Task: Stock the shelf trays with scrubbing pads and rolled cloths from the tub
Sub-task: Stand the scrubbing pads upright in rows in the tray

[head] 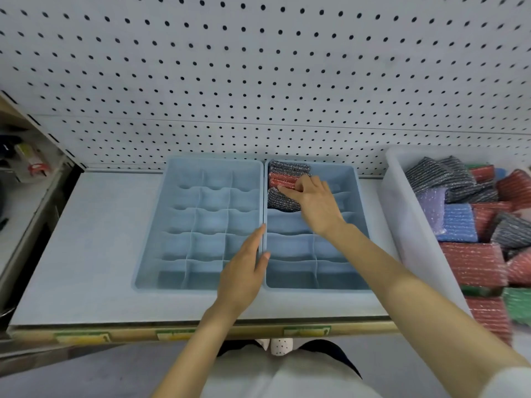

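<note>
Pegboard (258, 67) behind grey shelf (86, 239), blue trays (149, 225), left hand (244, 271) flat and empty, right hand (316, 202) curled on red pad (280, 179).

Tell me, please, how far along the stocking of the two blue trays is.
Done: the back grey pad and a red pad sit at the back left of the right tray. In hand: the right hand tucks in the front grey pad; the left hand rests between the trays. Left: the left tray is empty, the tub full.
</note>
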Available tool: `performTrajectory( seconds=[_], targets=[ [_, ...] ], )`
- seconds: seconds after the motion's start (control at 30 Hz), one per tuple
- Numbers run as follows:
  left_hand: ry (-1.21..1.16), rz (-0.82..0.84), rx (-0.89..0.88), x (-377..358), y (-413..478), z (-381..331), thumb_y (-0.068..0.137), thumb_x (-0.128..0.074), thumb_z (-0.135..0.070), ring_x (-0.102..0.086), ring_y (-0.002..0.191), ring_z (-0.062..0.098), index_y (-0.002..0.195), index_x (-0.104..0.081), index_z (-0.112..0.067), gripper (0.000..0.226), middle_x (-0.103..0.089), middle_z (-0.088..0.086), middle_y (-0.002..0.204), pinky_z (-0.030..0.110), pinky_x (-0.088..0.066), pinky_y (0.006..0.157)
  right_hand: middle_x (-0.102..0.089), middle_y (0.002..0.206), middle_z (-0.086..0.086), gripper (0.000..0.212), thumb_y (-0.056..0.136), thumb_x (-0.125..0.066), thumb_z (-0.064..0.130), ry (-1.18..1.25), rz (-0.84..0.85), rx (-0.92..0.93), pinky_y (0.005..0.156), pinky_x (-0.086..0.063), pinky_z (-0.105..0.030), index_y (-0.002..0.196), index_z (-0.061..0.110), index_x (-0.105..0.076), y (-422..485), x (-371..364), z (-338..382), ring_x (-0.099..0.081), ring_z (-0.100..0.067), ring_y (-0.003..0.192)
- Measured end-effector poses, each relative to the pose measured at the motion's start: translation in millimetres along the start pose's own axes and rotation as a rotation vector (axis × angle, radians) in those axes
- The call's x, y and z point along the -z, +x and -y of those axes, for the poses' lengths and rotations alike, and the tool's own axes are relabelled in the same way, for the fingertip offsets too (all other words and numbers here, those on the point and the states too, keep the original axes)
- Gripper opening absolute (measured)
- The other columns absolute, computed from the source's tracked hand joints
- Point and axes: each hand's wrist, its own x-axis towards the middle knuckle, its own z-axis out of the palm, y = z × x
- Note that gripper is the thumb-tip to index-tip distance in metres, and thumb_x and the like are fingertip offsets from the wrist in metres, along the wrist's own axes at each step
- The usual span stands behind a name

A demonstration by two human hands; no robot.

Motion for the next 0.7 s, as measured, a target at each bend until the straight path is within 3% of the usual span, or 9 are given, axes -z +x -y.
performTrajectory(
  seconds=[0.1, 0.17, 0.27, 0.37, 0.43, 0.5, 0.6, 0.7],
  targets=[
    [0.008, 0.002, -0.01, 1, -4, 1, 0.101, -0.04, -0.034, -0.035, 0.136, 0.006, 0.148, -0.019, -0.04, 0.052, -0.027, -0.02, 0.152, 0.022, -0.036, 0.1, -0.051, 0.108, -0.013, 0.067, 0.079, -0.052, -0.015, 0.061, 0.071, -0.058, 0.071, -0.043, -0.038, 0.135, 0.021, -0.051, 2, 2, 0, -0.048, -0.031, 0.101],
    [0.014, 0.009, -0.005, 1, -4, 1, 0.101, -0.04, -0.034, -0.036, 0.136, 0.007, 0.148, -0.019, -0.041, 0.051, -0.028, -0.019, 0.152, 0.025, -0.036, 0.101, -0.051, 0.112, -0.013, 0.052, 0.083, -0.053, -0.01, 0.176, 0.054, -0.203, 0.069, -0.049, -0.041, 0.129, 0.015, -0.055, 4, 1, 0, -0.052, -0.031, 0.102],
    [-0.013, 0.035, 0.01, 2, 0, 2, 0.1, -0.042, -0.032, -0.034, 0.136, 0.008, 0.147, -0.022, -0.039, 0.051, -0.029, -0.016, 0.152, 0.023, -0.031, 0.103, -0.053, 0.113, -0.012, 0.031, 0.084, -0.061, -0.001, 0.436, 0.001, -0.395, 0.082, -0.051, -0.042, 0.114, 0.008, -0.062, 4, 4, 2, -0.059, -0.03, 0.095],
    [-0.004, -0.006, 0.004, 0, -1, 3, 0.099, -0.045, -0.031, -0.033, 0.137, 0.011, 0.145, -0.031, -0.036, 0.048, -0.03, -0.009, 0.149, 0.027, -0.029, 0.11, -0.054, 0.111, -0.008, 0.023, 0.087, -0.063, 0.008, 0.56, -0.079, -0.467, 0.086, -0.047, -0.033, 0.109, 0.01, -0.065, -16, 20, 1, -0.054, -0.023, 0.102],
    [0.069, -0.117, -0.05, -2, -2, -7, 0.098, -0.046, -0.031, -0.034, 0.134, 0.015, 0.139, -0.042, -0.029, 0.042, -0.032, -0.003, 0.144, 0.033, -0.033, 0.111, -0.055, 0.108, -0.005, 0.021, 0.087, -0.063, 0.008, 0.633, -0.147, -0.493, 0.083, -0.046, -0.024, 0.107, 0.013, -0.067, -40, 42, -2, -0.055, -0.017, 0.095],
    [0.107, -0.199, -0.169, -10, 1, -31, 0.096, -0.049, -0.028, -0.04, 0.128, 0.018, 0.131, -0.051, -0.02, 0.036, -0.04, 0.001, 0.135, 0.029, -0.033, 0.107, -0.057, 0.101, 0.001, 0.02, 0.086, -0.063, 0.005, 0.743, -0.187, -0.532, 0.075, -0.044, -0.014, 0.102, 0.017, -0.068, -70, 69, -11, -0.055, -0.007, 0.079],
    [-0.045, -0.103, -0.25, -38, 2, -90, 0.096, -0.05, -0.024, -0.049, 0.115, 0.014, 0.124, -0.055, -0.019, 0.029, -0.045, -0.008, 0.118, 0.022, -0.034, 0.097, -0.064, 0.086, 0.012, 0.024, 0.085, -0.063, 0.002, 0.891, -0.251, -0.58, 0.068, -0.047, -0.019, 0.089, 0.026, -0.067, -119, 112, -34, -0.056, -0.003, 0.067],
    [-0.201, 0.014, -0.332, -79, -8, -144, 0.097, -0.049, -0.029, -0.053, 0.11, 0.009, 0.12, -0.057, -0.019, 0.026, -0.05, -0.014, 0.111, 0.025, -0.04, 0.096, -0.066, 0.078, 0.008, 0.033, 0.082, -0.062, -0.007, 0.972, -0.317, -0.655, 0.063, -0.05, -0.017, 0.083, 0.025, -0.067, -169, 145, -73, -0.059, -0.001, 0.06]
  ],
)
